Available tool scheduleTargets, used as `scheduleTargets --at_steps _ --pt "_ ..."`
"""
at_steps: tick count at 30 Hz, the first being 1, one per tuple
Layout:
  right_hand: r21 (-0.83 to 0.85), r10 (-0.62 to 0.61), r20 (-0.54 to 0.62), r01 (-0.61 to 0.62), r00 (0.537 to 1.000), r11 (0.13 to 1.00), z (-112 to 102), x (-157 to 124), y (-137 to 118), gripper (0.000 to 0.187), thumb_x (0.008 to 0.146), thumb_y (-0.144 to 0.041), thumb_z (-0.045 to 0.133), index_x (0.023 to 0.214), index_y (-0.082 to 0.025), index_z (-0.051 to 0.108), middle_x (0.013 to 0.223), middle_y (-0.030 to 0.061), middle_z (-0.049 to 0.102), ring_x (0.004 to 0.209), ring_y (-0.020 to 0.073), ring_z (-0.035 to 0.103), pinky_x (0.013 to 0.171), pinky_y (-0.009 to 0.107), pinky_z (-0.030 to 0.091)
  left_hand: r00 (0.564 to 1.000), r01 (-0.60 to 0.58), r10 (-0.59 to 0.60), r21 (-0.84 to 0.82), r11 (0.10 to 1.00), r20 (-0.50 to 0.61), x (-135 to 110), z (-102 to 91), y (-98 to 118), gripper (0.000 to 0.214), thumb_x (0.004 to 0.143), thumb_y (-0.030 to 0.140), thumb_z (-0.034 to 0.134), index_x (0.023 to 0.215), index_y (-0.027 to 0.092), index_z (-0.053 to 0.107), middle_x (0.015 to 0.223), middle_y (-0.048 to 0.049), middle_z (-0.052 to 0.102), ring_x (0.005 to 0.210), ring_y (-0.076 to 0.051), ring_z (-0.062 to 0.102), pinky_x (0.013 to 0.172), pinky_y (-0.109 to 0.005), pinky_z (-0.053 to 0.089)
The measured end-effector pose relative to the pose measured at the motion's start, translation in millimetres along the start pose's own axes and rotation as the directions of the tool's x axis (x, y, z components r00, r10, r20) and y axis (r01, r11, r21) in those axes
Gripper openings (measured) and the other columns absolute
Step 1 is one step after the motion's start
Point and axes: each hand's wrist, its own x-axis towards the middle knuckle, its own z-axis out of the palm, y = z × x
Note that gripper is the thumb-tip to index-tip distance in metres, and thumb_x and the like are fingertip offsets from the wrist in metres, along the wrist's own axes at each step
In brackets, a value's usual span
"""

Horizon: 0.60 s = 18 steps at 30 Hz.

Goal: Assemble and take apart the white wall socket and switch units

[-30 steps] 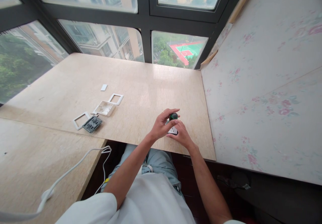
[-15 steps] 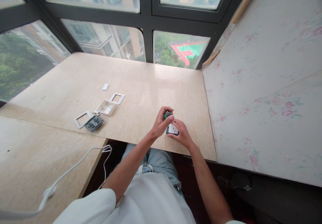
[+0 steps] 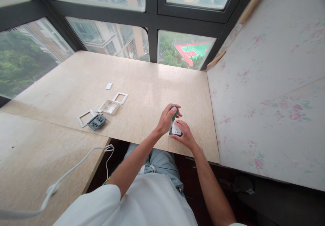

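Observation:
My left hand [image 3: 167,119] is closed round the green handle of a screwdriver [image 3: 174,113], held upright over a white wall socket [image 3: 175,129]. My right hand [image 3: 185,134] grips that socket from the right and near side, steadying it on the beige marble sill [image 3: 142,83] close to its front edge. The screwdriver's tip is hidden behind my fingers.
To the left lie two white frames [image 3: 85,117], [image 3: 121,98], a grey socket module [image 3: 96,122], a white back box [image 3: 109,106] and a small white piece [image 3: 109,86]. A white cable [image 3: 76,166] hangs at the lower left. Windows stand behind, a floral papered wall [image 3: 266,83] on the right.
My left hand went from fingers spread over the screwdriver's top to wrapped round its handle. Both hands and the socket stayed at the same spot; the camera shifted slightly.

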Motion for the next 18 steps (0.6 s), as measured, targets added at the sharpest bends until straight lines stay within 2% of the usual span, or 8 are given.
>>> scheduleTargets --at_steps 4,8,12,18 --pt "0.03 0.01 0.0 -0.01 1.0 0.999 2.5 -1.3 3.4 0.069 0.079 -0.052 0.072 0.138 -0.022 0.051 0.136 0.0158 0.054 0.132 0.0324 0.046 0.111 0.054 0.037 1.0 0.01 -0.011 -0.069 0.998 -0.016 2.6 6.5 -5.9 0.021 0.09 0.038 0.05 0.099 0.02 0.043 0.075 0.0043 0.054 0.056 -0.008 0.05 0.058 -0.024 0.042" --pt "0.037 0.016 0.011 -0.017 1.0 0.999 3.1 -2.2 5.0 0.07 0.079 -0.053 0.071 0.138 -0.023 0.051 0.137 0.0159 0.053 0.133 0.0337 0.045 0.111 0.056 0.036 1.0 0.009 -0.009 -0.005 1.0 -0.017 2.5 8.1 -9.5 0.034 0.087 0.044 0.062 0.097 0.022 0.038 0.084 0.0041 0.051 0.058 -0.006 0.05 0.056 -0.022 0.042" --pt "0.046 0.027 0.016 -0.028 1.0 0.999 2.2 -2.0 4.0 0.07 0.079 -0.052 0.072 0.139 -0.024 0.05 0.14 0.0148 0.052 0.134 0.0338 0.043 0.112 0.057 0.035 1.0 -0.004 0.004 0.04 0.999 -0.014 -1.3 4.4 -6.2 0.04 0.082 0.049 0.069 0.093 0.021 0.043 0.08 0.0035 0.053 0.065 -0.008 0.057 0.062 -0.023 0.047" --pt "0.053 0.029 0.003 -0.029 1.0 0.998 1.9 -1.8 3.1 0.069 0.078 -0.051 0.073 0.138 -0.024 0.051 0.139 0.0148 0.052 0.134 0.0339 0.044 0.112 0.056 0.035 0.999 -0.031 0.032 0.049 0.998 -0.019 -7.1 3.3 1.2 0.036 0.091 0.052 0.057 0.097 0.017 0.058 0.082 -0.0027 0.064 0.077 -0.015 0.066 0.077 -0.03 0.051"
